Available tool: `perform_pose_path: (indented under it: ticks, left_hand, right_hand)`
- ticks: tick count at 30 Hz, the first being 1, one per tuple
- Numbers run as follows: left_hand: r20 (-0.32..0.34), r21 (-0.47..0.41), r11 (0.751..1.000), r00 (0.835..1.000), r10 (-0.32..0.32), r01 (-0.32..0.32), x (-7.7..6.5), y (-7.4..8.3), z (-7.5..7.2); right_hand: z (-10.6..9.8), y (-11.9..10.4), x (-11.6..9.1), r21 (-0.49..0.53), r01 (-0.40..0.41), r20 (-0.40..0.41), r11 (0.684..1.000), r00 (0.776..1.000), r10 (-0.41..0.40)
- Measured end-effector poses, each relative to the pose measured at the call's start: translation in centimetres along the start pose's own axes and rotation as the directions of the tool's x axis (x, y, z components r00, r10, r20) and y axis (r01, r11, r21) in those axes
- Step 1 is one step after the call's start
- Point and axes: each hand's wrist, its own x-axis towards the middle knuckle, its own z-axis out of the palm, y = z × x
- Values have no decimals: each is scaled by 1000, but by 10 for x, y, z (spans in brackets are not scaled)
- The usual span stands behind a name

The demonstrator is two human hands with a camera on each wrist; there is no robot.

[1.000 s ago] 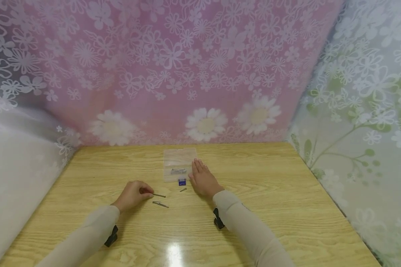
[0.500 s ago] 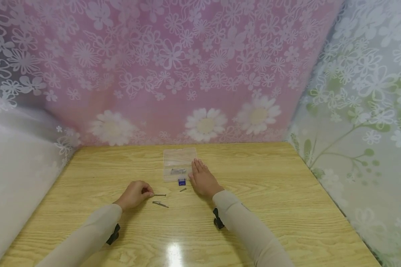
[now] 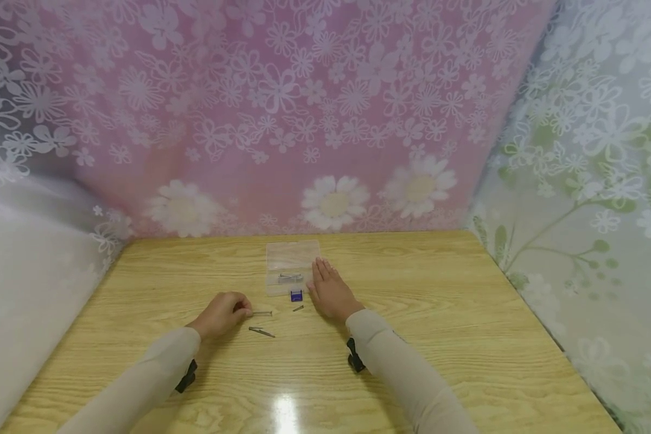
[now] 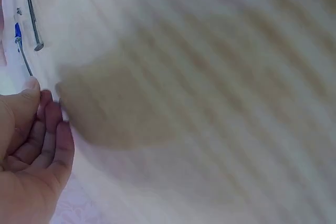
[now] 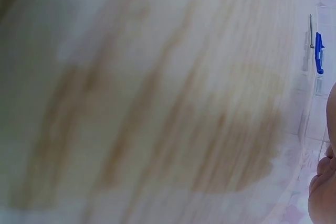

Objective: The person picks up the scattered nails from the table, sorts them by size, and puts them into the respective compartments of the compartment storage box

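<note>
My left hand (image 3: 225, 313) pinches one end of a thin metal nail (image 3: 263, 313) between thumb and fingertips. In the left wrist view, the held nail (image 4: 25, 59) points away from the thumb. Just below that hand, a couple of loose nails (image 3: 262, 332) lie close together on the table. My right hand (image 3: 333, 293) lies with straight fingers against the right side of a clear plastic box (image 3: 272, 282). The box's lid lies back, and several nails (image 3: 290, 278) rest in its near half. A blue latch (image 3: 296, 296) sits at the box's front edge.
A short nail (image 3: 298, 308) lies on the wooden table (image 3: 423, 289) in front of the blue latch. A pink flowered curtain (image 3: 239, 150) hangs along the table's back edge. Pale fabric (image 3: 591, 241) borders the right side.
My left hand has shifted slightly right and away from me, carrying the nail a little nearer the box. The right hand stays at the box's side.
</note>
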Motion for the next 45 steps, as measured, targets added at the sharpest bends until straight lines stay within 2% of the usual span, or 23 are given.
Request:
perform_pose_path:
  ticks: [3,8,14,17,19,22,29,37,45]
  left_hand:
    - [-16,5,1000,1000,-7,7,4,1,-3]
    - [-58,-74,997,998,-33,28,11,7,-11]
    - [-95,-146,985,990,-109,95,23,18,-16]
    - [-113,-198,970,980,-166,142,30,24,-17]
    - [-121,-227,963,976,-179,149,34,28,-17]
    - [-136,-259,952,970,-201,161,41,31,-16]
    - [-196,-275,948,955,-221,162,54,34,-12]
    - [-212,-312,931,941,-262,189,70,30,-3]
    - [-246,-331,923,926,-286,197,80,36,3]
  right_hand:
    - [0,-1,0,-7,-4,7,1000,1000,4]
    - [-3,-2,0,8,-3,1,1000,1000,3]
    - [-2,-1,0,-3,-7,15,1000,1000,7]
    - [-2,0,0,-4,-5,16,1000,1000,6]
    - [-2,0,0,1,-5,17,1000,1000,5]
    - [-3,1,1,4,-6,17,1000,1000,6]
    - [0,2,3,1,-5,14,1000,1000,5]
    - [1,0,2,1,-8,9,1000,1000,8]
    - [-2,0,1,-5,-8,15,1000,1000,8]
